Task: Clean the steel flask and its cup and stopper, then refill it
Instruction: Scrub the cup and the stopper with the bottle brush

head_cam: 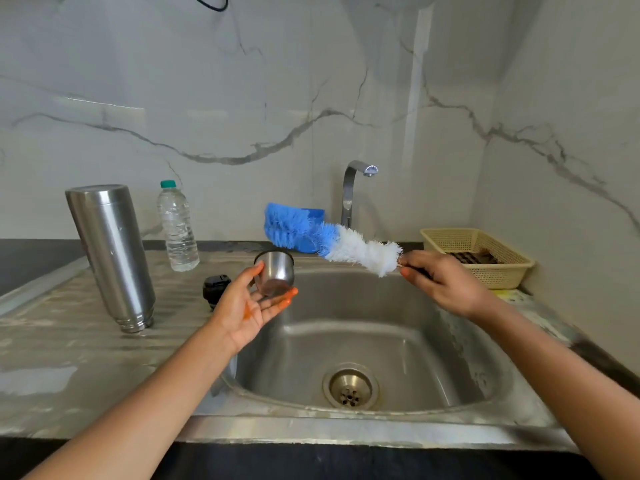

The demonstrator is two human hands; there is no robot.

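The steel flask (110, 254) stands upside down, mouth on the wet drainboard at the left. Its black stopper (215, 287) lies on the drainboard beside the sink's left rim. My left hand (249, 306) holds the small steel cup (275, 277) between thumb and fingertips, palm up, over the sink's left edge. My right hand (440, 284) grips the handle of a blue-and-white bottle brush (329, 239), whose bristles point left above the sink, just right of and above the cup, not touching it.
A steel sink (433, 341) with a drain (350, 386) lies below the hands; the tap (353, 192) at its back is not running. A clear water bottle (177, 228) stands behind the flask. A blue container (313, 216) sits behind the brush, a beige basket (478, 254) at right.
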